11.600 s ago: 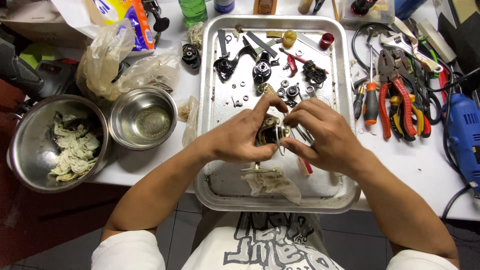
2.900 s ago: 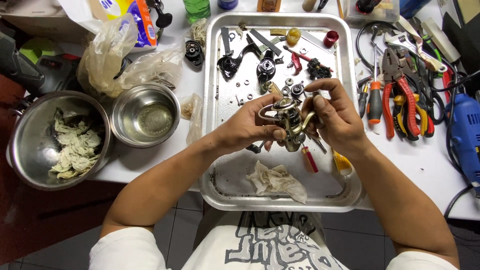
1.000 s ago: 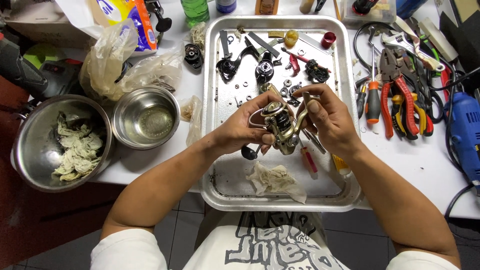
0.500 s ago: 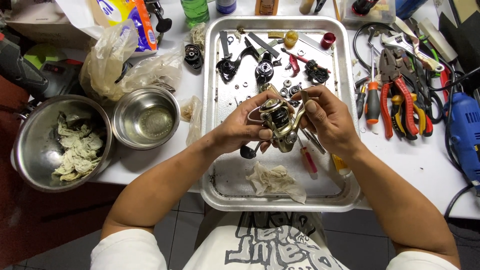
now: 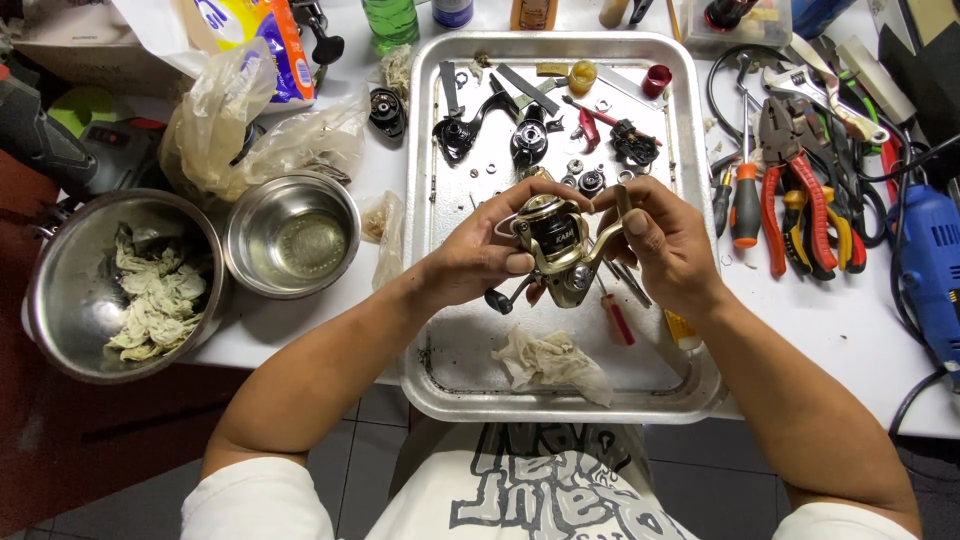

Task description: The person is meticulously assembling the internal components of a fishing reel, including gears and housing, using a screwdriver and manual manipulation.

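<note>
Both hands hold a gold and black fishing reel (image 5: 556,243) above a metal tray (image 5: 690,150). My left hand (image 5: 478,255) grips the reel's body from the left, thumb across its front. My right hand (image 5: 666,240) pinches the reel's upper right part with its fingertips. The reel's black handle knob (image 5: 497,300) sticks out below my left hand. Several small reel parts, washers and screws (image 5: 575,165) lie at the tray's far end. A crumpled rag (image 5: 552,362) lies at its near end.
A red-handled screwdriver (image 5: 616,315) lies in the tray under the reel. Left of the tray stand a small steel bowl (image 5: 292,235) and a large bowl with rags (image 5: 112,285). Pliers and cutters (image 5: 800,190) and a blue power tool (image 5: 930,260) lie on the right.
Over the frames the reel has been raised from low over the tray and turned in my hands. In the last half second it barely shifts.
</note>
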